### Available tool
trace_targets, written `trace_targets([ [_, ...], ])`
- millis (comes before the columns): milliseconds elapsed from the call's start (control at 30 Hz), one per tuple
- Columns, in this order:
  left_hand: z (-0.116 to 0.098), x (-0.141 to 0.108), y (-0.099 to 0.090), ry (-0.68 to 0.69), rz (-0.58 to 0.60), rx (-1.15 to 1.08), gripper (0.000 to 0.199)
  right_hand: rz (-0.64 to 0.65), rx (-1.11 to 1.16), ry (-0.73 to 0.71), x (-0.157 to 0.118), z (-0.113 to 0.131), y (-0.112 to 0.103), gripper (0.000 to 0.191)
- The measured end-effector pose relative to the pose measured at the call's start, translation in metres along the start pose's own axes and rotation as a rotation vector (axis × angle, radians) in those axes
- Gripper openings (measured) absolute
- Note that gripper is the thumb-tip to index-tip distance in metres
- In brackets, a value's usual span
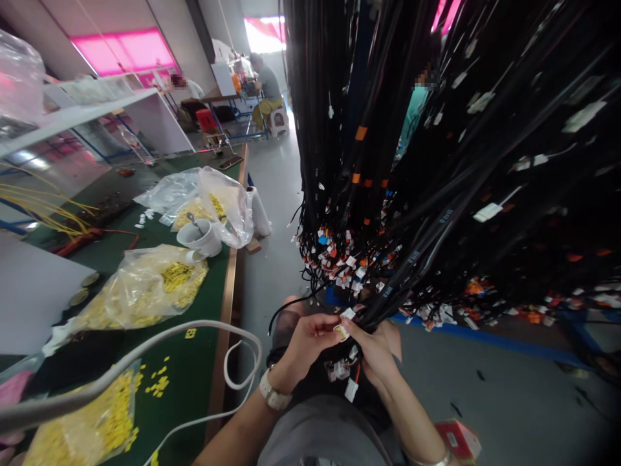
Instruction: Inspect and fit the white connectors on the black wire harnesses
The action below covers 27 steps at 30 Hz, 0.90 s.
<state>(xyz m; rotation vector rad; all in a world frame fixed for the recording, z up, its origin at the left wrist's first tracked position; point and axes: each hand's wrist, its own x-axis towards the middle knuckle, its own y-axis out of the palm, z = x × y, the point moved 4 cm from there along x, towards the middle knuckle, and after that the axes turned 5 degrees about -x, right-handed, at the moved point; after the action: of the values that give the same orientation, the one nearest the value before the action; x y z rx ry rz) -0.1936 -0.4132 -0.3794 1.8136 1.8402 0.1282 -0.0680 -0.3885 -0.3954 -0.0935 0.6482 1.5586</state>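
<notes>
Above my lap, my left hand [314, 338] pinches a small white connector [341, 332] that has a yellow piece on it. My right hand [371, 349] closes on the same connector from the other side, its thumb close to the left fingertips. Another white connector [348, 313] shows just above the fingers. Black sleeved cables [388, 298] run from my hands up into the hanging bundle. Below, more connectors dangle, among them a white one [352, 389] on an orange wire. The fingers hide part of the held connector.
Thick black wire harnesses [330, 129] hang ahead and to the right. On the green table [204, 362] at left lie bags of yellow pieces [145, 285], loose yellow pieces [158, 383], a white cup [200, 238] and a grey hose [160, 340]. People [264, 84] sit farther back.
</notes>
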Motion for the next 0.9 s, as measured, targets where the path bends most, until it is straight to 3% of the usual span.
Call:
trace_targets([
  [233, 0.006, 0.000, -0.001, 0.002, -0.134, -0.012, 0.036, -0.007, 0.020, -0.005, 0.002, 0.000, -0.001, 0.032],
  [467, 0.009, -0.001, -0.001, -0.004, -0.064, -0.107, 0.033, 0.013, 0.061, 0.018, 0.000, 0.000, -0.001, 0.030],
  [600, 0.010, -0.002, -0.001, -0.044, -0.083, -0.197, 0.029, 0.029, 0.072, 0.041, -0.001, -0.001, 0.000, 0.034],
  [900, 0.016, -0.001, -0.001, 0.002, -0.119, -0.211, 0.025, 0.034, 0.041, 0.016, 0.002, 0.000, -0.001, 0.040],
])
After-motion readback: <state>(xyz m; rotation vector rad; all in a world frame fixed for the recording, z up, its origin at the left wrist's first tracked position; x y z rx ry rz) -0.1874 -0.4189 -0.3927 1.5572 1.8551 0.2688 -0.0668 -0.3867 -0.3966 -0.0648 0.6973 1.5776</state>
